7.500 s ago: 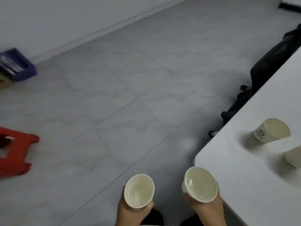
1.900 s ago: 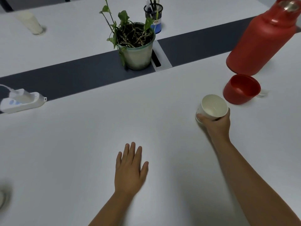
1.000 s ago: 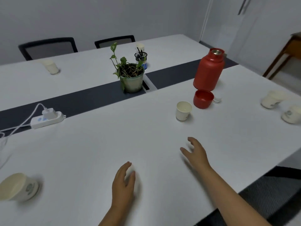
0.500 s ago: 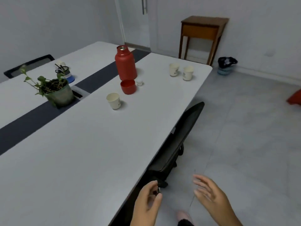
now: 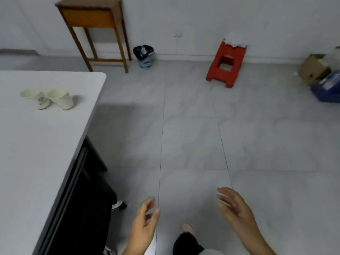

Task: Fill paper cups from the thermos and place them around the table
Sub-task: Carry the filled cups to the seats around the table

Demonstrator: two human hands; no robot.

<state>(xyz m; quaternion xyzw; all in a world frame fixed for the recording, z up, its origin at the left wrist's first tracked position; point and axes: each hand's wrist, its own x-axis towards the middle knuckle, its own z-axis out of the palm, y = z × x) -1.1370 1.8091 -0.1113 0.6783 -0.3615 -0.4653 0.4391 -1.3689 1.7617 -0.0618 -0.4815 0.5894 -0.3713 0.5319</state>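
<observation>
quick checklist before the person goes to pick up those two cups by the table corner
1. Both hands free: ok. The left hand and right hand hang over the floor holding nothing.
2. Cups upright: ok. The two paper cups stand close together near the corner of the white table.
3. Cups filled: cannot tell, their insides are too blurred.
4. Path to the corner: ok. The red stool and waste bin sit far off by the wall.
5. Black chair out of the way: not ok, it sticks out from under the table edge beside the left hand.
6. Thermos nearby: cannot tell, out of view.

White cups [image 5: 60, 98], red stool [image 5: 226, 65], grey floor [image 5: 184, 126].
</observation>
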